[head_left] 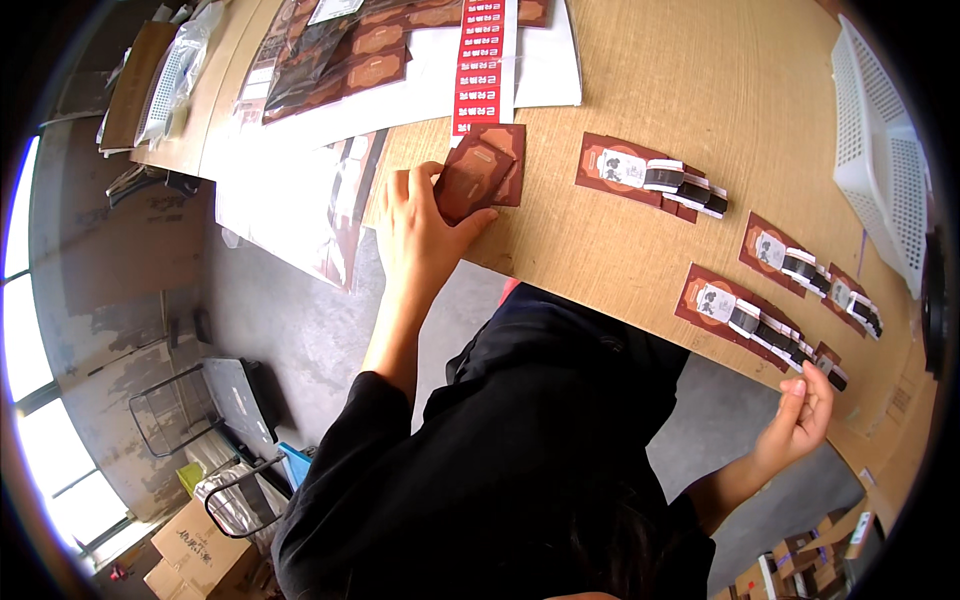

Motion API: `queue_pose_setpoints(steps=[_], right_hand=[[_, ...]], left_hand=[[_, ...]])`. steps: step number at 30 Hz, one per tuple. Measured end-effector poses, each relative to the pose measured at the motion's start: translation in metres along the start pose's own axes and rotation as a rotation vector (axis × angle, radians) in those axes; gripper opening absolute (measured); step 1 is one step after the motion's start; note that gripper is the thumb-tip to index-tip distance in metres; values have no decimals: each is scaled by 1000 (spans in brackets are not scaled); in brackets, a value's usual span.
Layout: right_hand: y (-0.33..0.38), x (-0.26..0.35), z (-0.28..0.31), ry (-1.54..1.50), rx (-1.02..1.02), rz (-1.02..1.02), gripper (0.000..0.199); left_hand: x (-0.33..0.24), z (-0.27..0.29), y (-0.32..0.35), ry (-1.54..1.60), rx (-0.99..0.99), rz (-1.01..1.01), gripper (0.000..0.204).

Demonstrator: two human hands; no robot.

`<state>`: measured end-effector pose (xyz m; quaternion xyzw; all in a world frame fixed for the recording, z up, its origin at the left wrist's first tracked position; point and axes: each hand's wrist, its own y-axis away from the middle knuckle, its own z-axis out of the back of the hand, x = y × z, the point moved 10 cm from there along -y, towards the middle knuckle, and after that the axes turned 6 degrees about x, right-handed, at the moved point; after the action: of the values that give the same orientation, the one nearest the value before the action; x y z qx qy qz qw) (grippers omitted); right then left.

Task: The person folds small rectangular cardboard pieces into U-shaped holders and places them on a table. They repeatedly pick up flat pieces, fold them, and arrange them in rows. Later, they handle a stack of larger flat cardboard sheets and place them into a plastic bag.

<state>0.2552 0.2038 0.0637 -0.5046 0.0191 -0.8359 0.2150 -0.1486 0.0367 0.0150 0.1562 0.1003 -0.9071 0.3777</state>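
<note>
My left hand (pixel 415 222) is closed on a reddish-brown printed card (pixel 472 182), thumb along its near edge and fingers at its left side. That card lies tilted over a second brown card (pixel 515 158) on the wooden table (pixel 560 245). By the table's near right edge, my right hand (pixel 800 412) has its fingers curled together. Its fingertips meet the end of a row of overlapping brown cards (pixel 705 298) topped with small black-and-white pieces (pixel 765 332). Whatever lies between those fingertips is too small to make out.
Two similar card rows lie at centre right (pixel 610 165) and far right (pixel 768 248). A red label strip (pixel 482 60) runs over white sheets (pixel 545 70) beside bagged brown cards (pixel 375 70). A white perforated basket (pixel 875 150) stands right. Cartons (pixel 200 540) and a trolley (pixel 240 398) are on the floor.
</note>
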Motion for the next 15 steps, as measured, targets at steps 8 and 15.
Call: queue_pose_setpoints(steps=[8,15], right_hand=[[3,13,-48,-128,170,5,18],[6,33,-99,-285,341,14,14]], left_hand=[[-2,5,4,34,-56,-41,49],[7,5,2,409,-21,-62,22]])
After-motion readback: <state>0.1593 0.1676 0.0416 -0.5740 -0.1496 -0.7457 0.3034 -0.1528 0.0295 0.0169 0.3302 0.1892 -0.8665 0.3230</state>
